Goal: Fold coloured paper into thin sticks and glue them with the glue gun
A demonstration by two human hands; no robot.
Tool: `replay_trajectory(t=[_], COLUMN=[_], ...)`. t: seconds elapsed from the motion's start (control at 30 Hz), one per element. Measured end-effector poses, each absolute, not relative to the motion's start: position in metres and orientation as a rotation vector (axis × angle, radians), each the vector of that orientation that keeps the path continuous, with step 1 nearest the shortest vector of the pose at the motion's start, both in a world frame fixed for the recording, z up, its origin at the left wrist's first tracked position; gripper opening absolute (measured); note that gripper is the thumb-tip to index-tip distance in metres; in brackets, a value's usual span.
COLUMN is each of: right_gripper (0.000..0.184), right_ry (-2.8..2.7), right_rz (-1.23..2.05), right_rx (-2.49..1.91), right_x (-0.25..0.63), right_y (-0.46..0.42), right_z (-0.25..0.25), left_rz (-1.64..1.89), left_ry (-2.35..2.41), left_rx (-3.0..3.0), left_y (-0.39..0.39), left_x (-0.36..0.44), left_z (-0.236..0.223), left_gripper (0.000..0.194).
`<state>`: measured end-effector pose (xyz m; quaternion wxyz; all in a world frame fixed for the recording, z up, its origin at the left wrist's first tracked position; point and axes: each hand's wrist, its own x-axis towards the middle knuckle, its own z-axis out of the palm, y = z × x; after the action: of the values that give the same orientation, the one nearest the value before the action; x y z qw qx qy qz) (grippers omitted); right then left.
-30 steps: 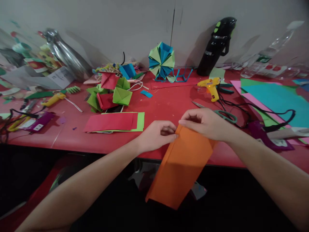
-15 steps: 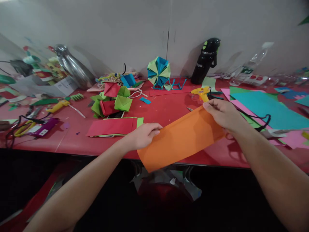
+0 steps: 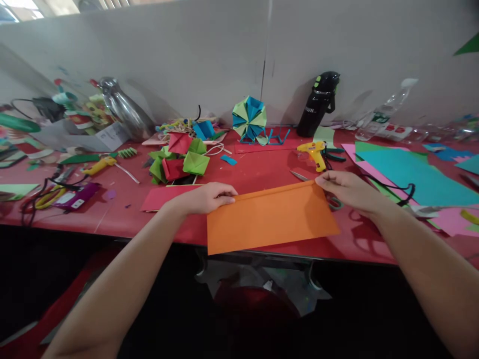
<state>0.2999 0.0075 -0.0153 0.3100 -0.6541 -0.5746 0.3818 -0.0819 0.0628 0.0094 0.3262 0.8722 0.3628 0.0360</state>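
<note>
An orange sheet of paper [image 3: 271, 218] with a narrow fold along its far edge is held over the front edge of the red table [image 3: 258, 174]. My left hand [image 3: 205, 197] pinches its far left corner between thumb and fingers. At the far right corner, my right hand [image 3: 342, 187] grips the same sheet in a pinch. Red paper strips [image 3: 164, 195] lie partly behind my left hand. Scissors [image 3: 299, 175] show just past the sheet's far edge, partly covered by it. A yellow glue gun [image 3: 314, 152] lies beyond them.
Folded green and red paper pieces [image 3: 175, 159] sit back left. A blue and green paper wheel [image 3: 250, 119] stands near the wall, with a black bottle [image 3: 318, 104] to its right. Coloured sheets [image 3: 419, 172] cover the right side. A purple box [image 3: 77, 197] with cables lies left.
The orange paper has turned to lie nearly level, its right end lowered and its left end slightly raised. My right hand has come down; my left hand has shifted left. The camera view has tilted up slightly.
</note>
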Motion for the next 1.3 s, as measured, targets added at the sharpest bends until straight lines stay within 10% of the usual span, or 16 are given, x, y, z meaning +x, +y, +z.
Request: replay_trajectory(t=[0.57, 1.3], right_gripper=[0.062, 0.046], right_ry=[-1.558, -1.72], right_rz=[1.09, 1.139], right_rx=[-1.726, -1.681], right_x=[0.289, 0.315], right_y=[0.015, 0.022], right_z=[-0.023, -0.038], left_rz=[-0.039, 0.175], left_ry=[1.004, 1.075], left_rx=[2.126, 2.299], left_y=[0.083, 0.086], left_x=[-0.095, -0.09], left_z=[-0.001, -0.021], left_gripper=[0.027, 0.02])
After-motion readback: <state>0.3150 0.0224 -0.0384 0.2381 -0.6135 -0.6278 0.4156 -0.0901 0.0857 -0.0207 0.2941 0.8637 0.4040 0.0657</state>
